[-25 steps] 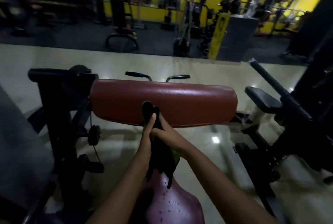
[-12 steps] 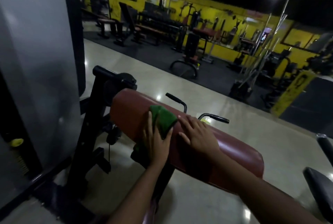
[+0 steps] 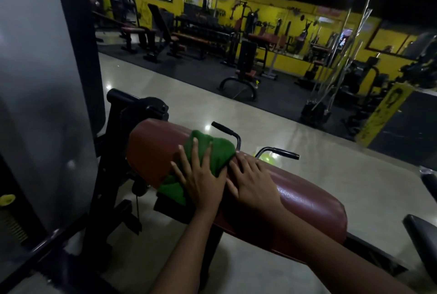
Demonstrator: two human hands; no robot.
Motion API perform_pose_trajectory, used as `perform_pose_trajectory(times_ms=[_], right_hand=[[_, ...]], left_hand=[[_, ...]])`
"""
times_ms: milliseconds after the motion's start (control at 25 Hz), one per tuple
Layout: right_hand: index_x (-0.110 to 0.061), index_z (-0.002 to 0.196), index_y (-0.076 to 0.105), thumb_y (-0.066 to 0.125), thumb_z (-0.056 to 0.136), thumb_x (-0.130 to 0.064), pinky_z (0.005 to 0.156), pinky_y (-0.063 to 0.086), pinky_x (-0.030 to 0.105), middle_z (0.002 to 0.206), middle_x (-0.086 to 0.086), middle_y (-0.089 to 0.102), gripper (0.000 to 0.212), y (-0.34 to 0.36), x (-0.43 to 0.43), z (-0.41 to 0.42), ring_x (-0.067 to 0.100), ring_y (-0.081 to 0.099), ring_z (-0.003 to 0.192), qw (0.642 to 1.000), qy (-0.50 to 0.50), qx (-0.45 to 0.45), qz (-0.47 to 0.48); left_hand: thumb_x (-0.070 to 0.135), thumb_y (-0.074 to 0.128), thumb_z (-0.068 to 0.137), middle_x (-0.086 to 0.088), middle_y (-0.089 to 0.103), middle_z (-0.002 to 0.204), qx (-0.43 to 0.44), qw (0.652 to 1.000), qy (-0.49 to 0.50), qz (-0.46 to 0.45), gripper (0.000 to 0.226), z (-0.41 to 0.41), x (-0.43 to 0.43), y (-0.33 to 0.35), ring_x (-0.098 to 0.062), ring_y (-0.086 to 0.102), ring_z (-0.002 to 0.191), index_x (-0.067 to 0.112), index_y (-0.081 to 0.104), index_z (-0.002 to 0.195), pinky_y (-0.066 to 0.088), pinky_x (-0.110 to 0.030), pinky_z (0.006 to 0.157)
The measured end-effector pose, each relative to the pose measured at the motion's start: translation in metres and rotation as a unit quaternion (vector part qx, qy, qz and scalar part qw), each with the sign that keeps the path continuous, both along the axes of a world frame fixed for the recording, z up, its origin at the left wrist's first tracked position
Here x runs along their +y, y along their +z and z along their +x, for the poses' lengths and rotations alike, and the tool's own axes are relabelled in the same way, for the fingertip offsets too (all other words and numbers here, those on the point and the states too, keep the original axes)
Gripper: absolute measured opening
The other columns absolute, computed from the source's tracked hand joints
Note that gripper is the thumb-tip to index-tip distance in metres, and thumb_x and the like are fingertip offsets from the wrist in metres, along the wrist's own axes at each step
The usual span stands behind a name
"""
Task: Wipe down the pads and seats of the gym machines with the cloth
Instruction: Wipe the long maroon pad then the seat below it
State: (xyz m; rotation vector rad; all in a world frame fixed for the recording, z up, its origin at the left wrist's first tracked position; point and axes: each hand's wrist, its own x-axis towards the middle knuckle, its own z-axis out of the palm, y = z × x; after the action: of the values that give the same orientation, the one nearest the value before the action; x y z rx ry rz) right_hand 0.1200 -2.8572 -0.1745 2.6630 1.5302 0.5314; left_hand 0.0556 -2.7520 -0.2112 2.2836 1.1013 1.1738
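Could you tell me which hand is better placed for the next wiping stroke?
Left, probably: the left hand presses the green cloth flat on the red pad; the right hand lies bare beside it.

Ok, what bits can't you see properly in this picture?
All head view:
- The red pad under the green cloth and left hand: covered, so clean or dirty is unknown.
- The yellow-green thing behind the pad: mostly hidden by it.
- The black seat, right: cut off by the edge.
- The far machines: dark, too small.
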Motion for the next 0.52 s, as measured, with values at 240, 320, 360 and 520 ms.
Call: perform_pose_trajectory(times_ms=[240, 320, 360, 520], right_hand=[[-0.025, 0.139, 0.039, 0.029, 0.092, -0.048, 0.100, 0.042, 0.048, 0.136, 0.009, 0.053, 0.054, 0.005, 0.022, -0.006, 0.027, 0.051, 0.125, 0.998, 0.037, 0.031, 0.051], [-0.027, 0.141, 0.036, 0.028, 0.092, -0.048, 0.102, 0.041, 0.048, 0.139, 0.008, 0.050, 0.053, 0.006, 0.052, -0.013, 0.028, 0.048, 0.128, 0.996, 0.065, 0.029, 0.054], [-0.029, 0.141, 0.035, 0.027, 0.093, -0.048, 0.102, 0.040, 0.049, 0.141, 0.009, 0.047, 0.053, 0.005, 0.068, -0.017, 0.030, 0.046, 0.129, 0.995, 0.073, 0.030, 0.052], [-0.034, 0.144, 0.027, 0.022, 0.093, -0.054, 0.100, 0.041, 0.050, 0.144, 0.013, 0.043, 0.055, -0.003, 0.098, -0.017, 0.034, 0.045, 0.129, 0.998, 0.052, 0.000, 0.020]], left_hand=[[0.056, 0.050, 0.074, -0.008, 0.047, 0.144, -0.002, 1.000, -0.010, 0.005, 0.067, -0.016, 0.088, 0.009, -0.036, 0.029, 0.140, 0.016, 0.057, 0.128, 0.011, -0.055, 0.114], [0.049, 0.061, 0.077, -0.007, 0.046, 0.144, -0.001, 1.000, -0.004, -0.002, 0.062, -0.019, 0.118, 0.011, -0.034, 0.026, 0.142, 0.015, 0.057, 0.128, 0.009, -0.054, 0.115], [0.045, 0.066, 0.077, -0.007, 0.046, 0.145, 0.002, 1.000, -0.001, 0.000, 0.060, -0.020, 0.130, 0.011, -0.033, 0.025, 0.142, 0.015, 0.056, 0.129, 0.008, -0.054, 0.115], [0.046, 0.067, 0.078, -0.004, 0.048, 0.142, 0.002, 0.999, 0.024, -0.047, 0.063, -0.023, 0.173, 0.021, -0.029, 0.033, 0.138, 0.018, 0.053, 0.132, 0.018, -0.046, 0.113]])
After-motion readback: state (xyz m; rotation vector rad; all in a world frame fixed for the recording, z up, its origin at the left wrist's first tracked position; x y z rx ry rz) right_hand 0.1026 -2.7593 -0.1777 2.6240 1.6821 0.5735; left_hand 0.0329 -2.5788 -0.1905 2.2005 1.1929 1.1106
